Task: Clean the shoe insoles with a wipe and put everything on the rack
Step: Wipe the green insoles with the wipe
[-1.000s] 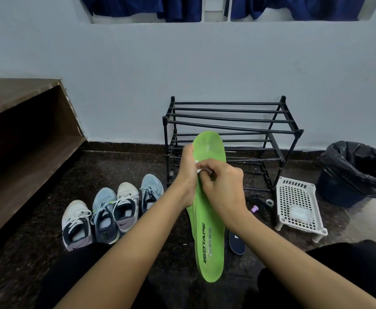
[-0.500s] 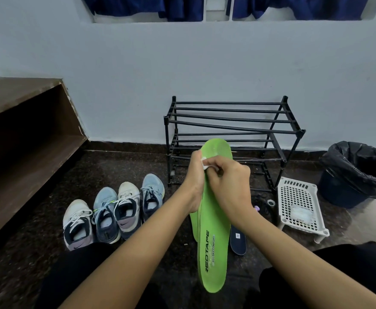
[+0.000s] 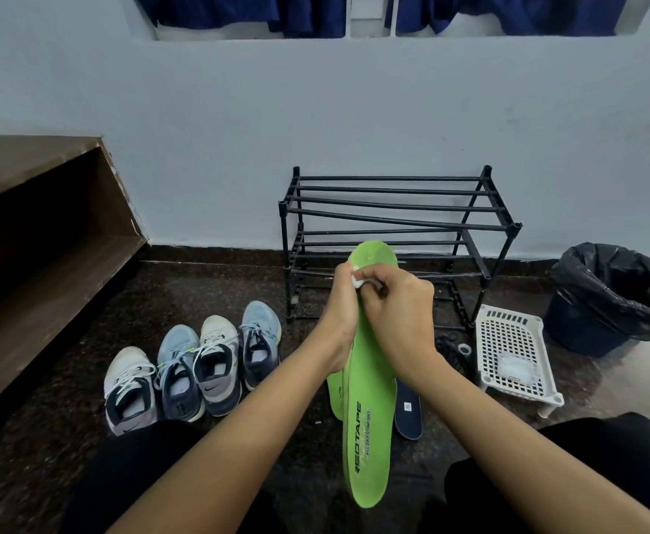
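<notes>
A long green insole (image 3: pixel 367 429) is held upright in front of me, its toe end raised before the black shoe rack (image 3: pixel 396 225). My left hand (image 3: pixel 340 302) grips the insole along its left edge near the top. My right hand (image 3: pixel 396 306) presses a small white wipe (image 3: pixel 357 281) against the insole's upper part. A second green insole (image 3: pixel 335 395) and a dark blue insole (image 3: pixel 408 414) lie on the floor behind it, partly hidden.
Several sneakers (image 3: pixel 196 371) stand in a row on the dark floor at the left. A white plastic basket stool (image 3: pixel 514 352) holding a wipes pack sits right of the rack, and a black-lined bin (image 3: pixel 616 298) beyond it. A wooden bench (image 3: pixel 38 240) runs along the left.
The insole has tilted and shifted slightly right and down. My right hand with the wipe has slid up toward the insole's toe end.
</notes>
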Demonstrator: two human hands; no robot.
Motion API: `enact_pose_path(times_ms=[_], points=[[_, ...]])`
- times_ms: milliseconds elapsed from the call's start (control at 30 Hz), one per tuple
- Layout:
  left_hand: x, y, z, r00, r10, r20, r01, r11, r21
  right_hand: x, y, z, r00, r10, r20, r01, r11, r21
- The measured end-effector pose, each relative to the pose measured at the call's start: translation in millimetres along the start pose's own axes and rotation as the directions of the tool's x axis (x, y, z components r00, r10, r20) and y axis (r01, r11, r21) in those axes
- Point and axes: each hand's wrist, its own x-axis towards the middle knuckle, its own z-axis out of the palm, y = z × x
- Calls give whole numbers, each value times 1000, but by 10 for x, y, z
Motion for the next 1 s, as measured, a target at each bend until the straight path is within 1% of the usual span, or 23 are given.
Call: enact_pose_path(times_ms=[67, 200, 267, 333, 433, 533, 667, 833, 933, 1000], points=[[13, 19, -35, 1000, -23, 9, 23, 1000, -2, -31, -11, -3, 1000, -14, 13, 14, 1000, 10], [51, 70, -119, 997, -19, -77, 19, 1000, -3, -119, -39, 20, 995, -54, 80, 53, 998, 17], [54, 81, -129, 996, -24, -90, 24, 1000, 3, -131, -42, 30, 993, -74, 93, 74, 997, 12], [13, 108, -99, 997, -25, -71, 25, 1000, 0, -80, -28, 24, 994, -69, 81, 68, 998, 16], [7, 102, -24, 1000, -12, -29, 12, 1000, 4, 28, 7, 5, 998, -52, 22, 52, 999, 3], [9, 78, -8, 1000, -8, -26, 8, 1000, 0, 43, 17, -2, 999, -36, 2, 36, 999, -10], [22, 114, -92, 998, -32, -51, 33, 999, 14, -22, 11, 30, 997, -65, 28, 65, 998, 6], [-24, 170, -132, 989, -113, -98, 104, 990, -91, -98, 30, 85, 992, -86, 89, 88, 996, -21], [-22, 153, -101, 989, -105, -102, 97, 992, -80, -52, 33, 62, 993, -56, 103, 59, 998, -28], [-22, 137, -58, 994, -84, -76, 80, 995, -58, -1, 35, 36, 995, -30, 94, 34, 999, -42]])
